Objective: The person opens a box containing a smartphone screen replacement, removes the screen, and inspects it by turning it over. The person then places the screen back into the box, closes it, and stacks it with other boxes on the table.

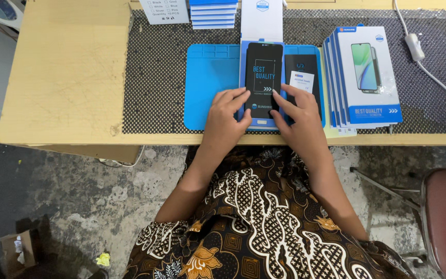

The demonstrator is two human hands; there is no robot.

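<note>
We see both hands down on a black rectangular phone screen panel (pixel 264 77) w/ white print on its face; it lies on a blue-and-white flat card tray (pixel 260 123), which sits on the blue rubber work mat (pixel 210 77) at the near edge of the pale wooden bench (pixel 68 77); a black perforated anti-slip sheet (pixel 156 72) is under the mat.

The left hand (pixel 228 111) rests on the panel's lower left edge, fingers loosely spread and flat, fingertips touching the panel; it's pressing/steadying, not closed round anything. The right hand (pixel 298 116) comes in from the lower right, index finger stretched onto the panel's right edge, other fingers relaxed and partly open; we can't tell whether the thumb hooks under the edge.

Key relation: the panel's long axis runs straight away from us, front-to-back; the panel lies just ahead of and between both hands; both touch its near end, about equally close, left on the left side, right on the right.

Just beside, right of the panel: a second black screen panel w/ a small white label (pixel 302 77), partly under the right hand. Further right: a stack of blue-and-white flat boxes (pixel 365 77) w/ a phone pictured on top; a white cable w/ inline switch (pixel 414 46) beyond.
</note>
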